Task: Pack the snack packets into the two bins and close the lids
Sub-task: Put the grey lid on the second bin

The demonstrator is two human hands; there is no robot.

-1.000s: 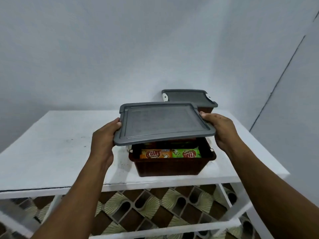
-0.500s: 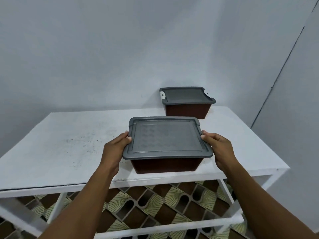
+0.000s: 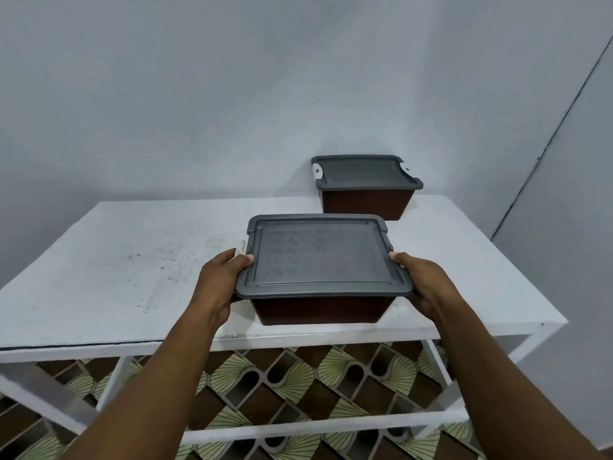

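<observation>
A brown bin (image 3: 320, 308) stands near the front edge of the white table (image 3: 116, 267), with a grey lid (image 3: 320, 257) lying flat on top of it. My left hand (image 3: 219, 280) grips the lid's left edge, thumb on top, beside a white side latch (image 3: 240, 254). My right hand (image 3: 423, 282) grips the lid's right edge in the same way. A second brown bin (image 3: 366, 200) with its grey lid (image 3: 363, 172) on stands at the back right by the wall. No snack packets are visible; the lids hide both bins' insides.
The table's front edge runs just under the near bin. A grey wall rises right behind the table, and a second wall meets it at the right. Below the tabletop are white frame bars and a patterned brown and green floor (image 3: 298, 386).
The grey lid came down from above the open near bin and now sits on it, hiding the snack packets. Both hands followed it down and still hold its edges.
</observation>
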